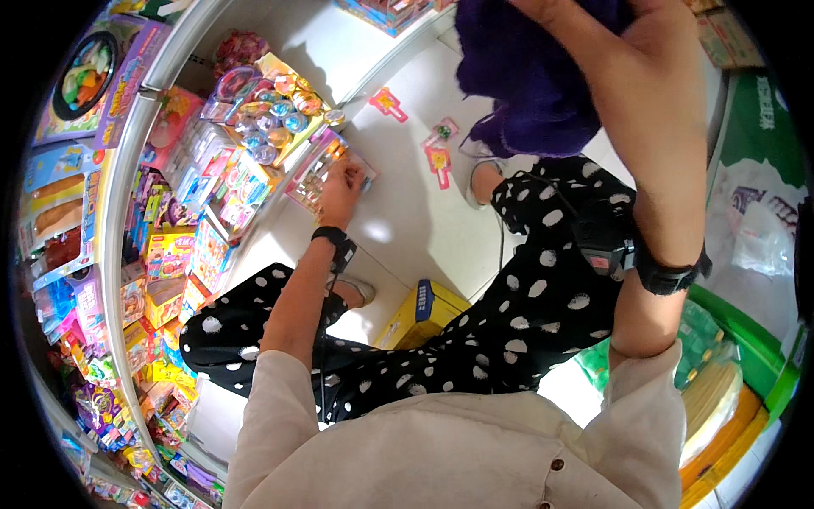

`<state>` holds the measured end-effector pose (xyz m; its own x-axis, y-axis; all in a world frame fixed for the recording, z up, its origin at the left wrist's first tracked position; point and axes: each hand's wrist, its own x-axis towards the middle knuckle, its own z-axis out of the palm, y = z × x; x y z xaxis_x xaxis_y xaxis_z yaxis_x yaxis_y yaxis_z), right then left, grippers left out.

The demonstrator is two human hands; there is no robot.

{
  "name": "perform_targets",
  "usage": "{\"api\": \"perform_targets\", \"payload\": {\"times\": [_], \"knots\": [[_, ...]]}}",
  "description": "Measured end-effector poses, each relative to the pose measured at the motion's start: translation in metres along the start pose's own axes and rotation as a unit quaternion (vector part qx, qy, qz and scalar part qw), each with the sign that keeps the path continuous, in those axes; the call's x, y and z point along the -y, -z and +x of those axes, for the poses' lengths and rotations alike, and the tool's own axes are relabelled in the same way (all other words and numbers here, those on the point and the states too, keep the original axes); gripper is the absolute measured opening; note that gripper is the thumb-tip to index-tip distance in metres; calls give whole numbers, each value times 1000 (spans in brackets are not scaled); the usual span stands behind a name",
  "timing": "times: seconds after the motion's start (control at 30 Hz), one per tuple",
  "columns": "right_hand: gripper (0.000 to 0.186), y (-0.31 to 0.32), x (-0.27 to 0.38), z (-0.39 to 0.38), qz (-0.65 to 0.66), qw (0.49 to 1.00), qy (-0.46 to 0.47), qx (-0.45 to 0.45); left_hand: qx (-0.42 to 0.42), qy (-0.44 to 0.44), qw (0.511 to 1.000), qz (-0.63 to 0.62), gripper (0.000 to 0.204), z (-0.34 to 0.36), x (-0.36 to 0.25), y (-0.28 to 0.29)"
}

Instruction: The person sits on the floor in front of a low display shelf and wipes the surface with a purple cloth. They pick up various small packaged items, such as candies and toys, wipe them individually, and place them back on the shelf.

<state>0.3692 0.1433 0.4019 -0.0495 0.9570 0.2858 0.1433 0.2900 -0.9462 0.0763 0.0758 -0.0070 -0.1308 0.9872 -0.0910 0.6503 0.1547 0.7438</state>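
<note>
At the lower shelf on the left, my left hand [341, 188] reaches over a shallow pink-edged box [307, 175] of small items. Its fingers are bent together at the box; whatever they pinch is too small to make out. High on the right, close to view, my right hand [644, 59] grips a bunched dark purple cloth [543, 93]; its fingertips are partly hidden. Beneath and left of the cloth, pink handled toys with yellow centres lie on the white floor: one pink toy [387, 103] farther off, another pink toy [438, 163] nearer, beside a small pink packet [444, 130].
Shelves on the left hold colourful boxes [170, 259] and a display of round clear capsules [273, 127]. A yellow box with a blue edge [421, 312] stands between my legs. On the right are a green crate [750, 343] and clear plastic wrap [763, 237].
</note>
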Motion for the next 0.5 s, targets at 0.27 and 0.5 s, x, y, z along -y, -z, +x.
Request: {"api": "perform_targets", "payload": {"times": [0.27, 0.5], "knots": [[13, 1, 8, 3, -168, 983, -37, -63, 144, 10, 989, 31, 33, 4, -12, -78], [34, 28, -6, -7, -204, 976, -33, -70, 127, -169, 967, 145, 66, 17, -34, -147]]}}
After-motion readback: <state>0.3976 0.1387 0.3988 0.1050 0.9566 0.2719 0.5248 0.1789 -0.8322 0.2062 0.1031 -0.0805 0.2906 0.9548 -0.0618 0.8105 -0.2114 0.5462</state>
